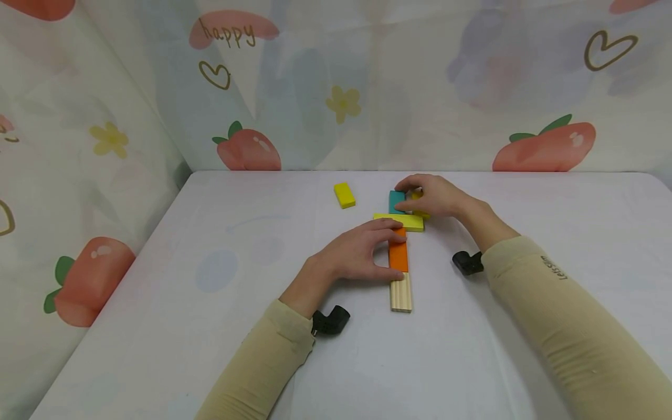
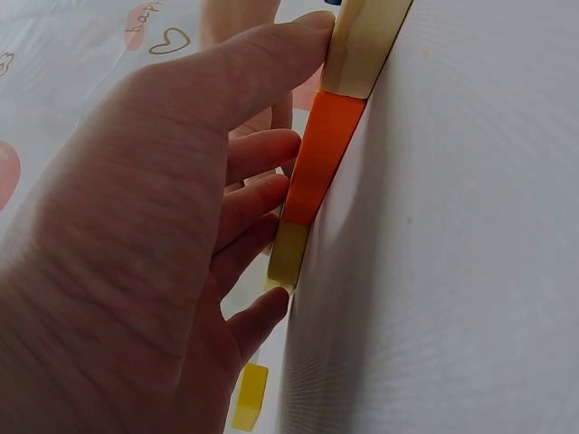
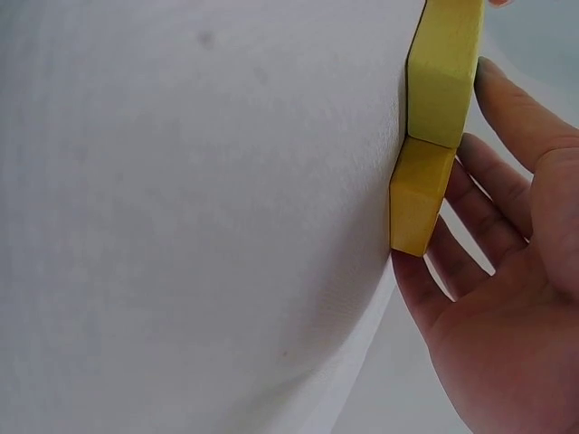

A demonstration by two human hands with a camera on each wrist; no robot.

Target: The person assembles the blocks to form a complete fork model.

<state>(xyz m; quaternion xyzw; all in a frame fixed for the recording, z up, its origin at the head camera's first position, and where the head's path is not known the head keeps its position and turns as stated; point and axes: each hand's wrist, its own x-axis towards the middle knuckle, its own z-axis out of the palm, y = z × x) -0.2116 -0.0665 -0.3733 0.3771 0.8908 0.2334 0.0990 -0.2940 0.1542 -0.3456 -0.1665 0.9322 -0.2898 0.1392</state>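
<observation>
A flat row of blocks runs away from the person: a natural wood block, an orange block, then a lime-yellow block set crosswise, with a teal block beyond. My left hand spans the orange block from the left, its thumb near the joint with the wood block and fingertips along the side. Thumb and fingers of my right hand curve around a darker yellow block beside the teal one; fingertips reach over the teal block. The palm partly hides this yellow block in the head view.
Left of the row lies a separate yellow block. A white cloth covers the table, and a printed curtain rises at its back edge. Small black cameras sit at both wrists.
</observation>
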